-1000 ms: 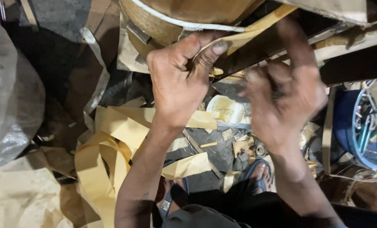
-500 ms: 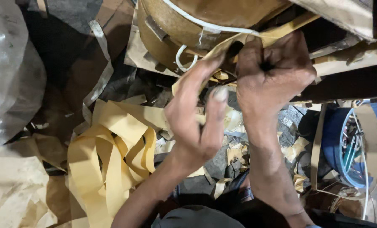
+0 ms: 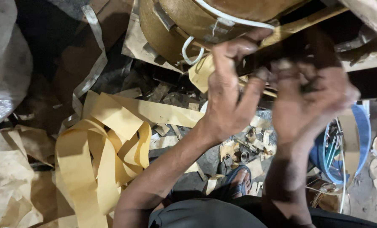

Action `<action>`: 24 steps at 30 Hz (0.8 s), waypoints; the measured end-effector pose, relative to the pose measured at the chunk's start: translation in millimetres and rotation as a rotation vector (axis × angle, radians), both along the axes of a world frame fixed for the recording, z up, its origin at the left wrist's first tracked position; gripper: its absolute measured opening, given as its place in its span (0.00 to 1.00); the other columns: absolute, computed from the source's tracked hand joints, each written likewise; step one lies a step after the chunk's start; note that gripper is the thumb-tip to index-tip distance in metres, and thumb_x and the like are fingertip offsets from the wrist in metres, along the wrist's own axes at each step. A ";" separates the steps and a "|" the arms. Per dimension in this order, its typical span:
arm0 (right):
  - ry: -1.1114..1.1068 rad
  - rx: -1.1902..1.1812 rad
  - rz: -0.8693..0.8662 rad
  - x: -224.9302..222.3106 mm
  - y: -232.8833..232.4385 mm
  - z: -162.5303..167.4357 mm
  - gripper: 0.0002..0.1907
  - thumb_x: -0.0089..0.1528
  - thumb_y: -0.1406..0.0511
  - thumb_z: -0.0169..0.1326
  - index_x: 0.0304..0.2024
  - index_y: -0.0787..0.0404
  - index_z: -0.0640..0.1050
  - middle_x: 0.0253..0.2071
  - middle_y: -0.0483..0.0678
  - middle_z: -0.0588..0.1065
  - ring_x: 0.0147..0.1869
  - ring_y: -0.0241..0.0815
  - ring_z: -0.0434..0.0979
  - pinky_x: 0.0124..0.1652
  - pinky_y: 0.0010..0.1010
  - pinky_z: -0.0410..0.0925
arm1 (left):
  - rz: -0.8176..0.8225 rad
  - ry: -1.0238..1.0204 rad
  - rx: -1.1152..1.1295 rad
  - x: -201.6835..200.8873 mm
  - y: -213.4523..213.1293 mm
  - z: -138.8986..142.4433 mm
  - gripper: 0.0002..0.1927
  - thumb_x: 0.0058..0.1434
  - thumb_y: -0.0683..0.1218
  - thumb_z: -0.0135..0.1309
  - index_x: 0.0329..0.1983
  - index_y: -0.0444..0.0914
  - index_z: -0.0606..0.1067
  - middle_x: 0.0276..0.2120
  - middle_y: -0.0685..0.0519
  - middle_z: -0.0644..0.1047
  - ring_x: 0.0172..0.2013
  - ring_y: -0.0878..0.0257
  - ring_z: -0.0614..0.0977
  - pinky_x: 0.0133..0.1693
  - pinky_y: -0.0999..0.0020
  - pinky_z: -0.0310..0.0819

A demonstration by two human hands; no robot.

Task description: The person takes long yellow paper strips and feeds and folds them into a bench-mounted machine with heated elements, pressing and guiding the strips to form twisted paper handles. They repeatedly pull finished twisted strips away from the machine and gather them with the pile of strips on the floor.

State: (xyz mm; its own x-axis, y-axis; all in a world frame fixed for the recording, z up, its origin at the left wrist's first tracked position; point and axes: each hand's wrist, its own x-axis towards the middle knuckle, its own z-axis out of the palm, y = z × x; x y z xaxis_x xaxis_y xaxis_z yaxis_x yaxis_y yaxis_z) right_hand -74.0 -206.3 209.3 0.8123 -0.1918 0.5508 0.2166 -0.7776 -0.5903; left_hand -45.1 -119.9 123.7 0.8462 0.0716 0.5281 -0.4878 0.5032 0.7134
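My left hand is closed around a yellow paper strip just below a brown cardboard drum that is bound with a white strap. A loop of that strap hangs beside my fingers. My right hand is blurred, its fingers curled up against the dark edge beside the drum; I cannot make out what it holds. The strip runs up and right along the drum's underside.
A heap of yellow paper strips lies on the floor at the left, with crumpled brown paper beside it. A clear plastic bag is at the far left. A blue tub stands at the right. My sandalled foot rests among scraps.
My left hand has risen from a lower, open reach to close on the yellow strip under the drum. My right hand has dropped slightly and moved right.
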 end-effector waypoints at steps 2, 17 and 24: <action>0.052 0.136 0.010 -1.6 -4.4 -1.0 0.16 0.60 0.73 0.56 0.51 0.67 0.75 0.38 0.42 0.78 0.37 0.27 0.78 0.38 0.18 0.73 | 0.071 -0.021 0.142 0.8 1.3 2.6 0.22 0.61 0.31 0.46 0.57 0.37 0.59 0.55 0.40 0.71 0.57 0.52 0.76 0.63 0.56 0.72; 0.073 0.051 0.084 -14.7 -1.9 2.5 0.06 0.65 0.76 0.55 0.45 0.68 0.78 0.37 0.49 0.77 0.32 0.34 0.76 0.31 0.21 0.70 | 0.007 0.005 0.147 -0.4 -1.3 -0.1 0.31 0.56 0.27 0.43 0.63 0.36 0.59 0.57 0.44 0.70 0.64 0.54 0.73 0.72 0.58 0.67; 0.114 -0.414 -0.076 -5.3 -12.1 0.0 0.05 0.61 0.77 0.63 0.38 0.72 0.80 0.30 0.55 0.79 0.24 0.39 0.74 0.28 0.30 0.68 | 0.036 -0.114 0.201 14.4 -5.1 -2.2 0.45 0.57 0.25 0.47 0.75 0.48 0.57 0.68 0.54 0.68 0.65 0.59 0.72 0.72 0.65 0.64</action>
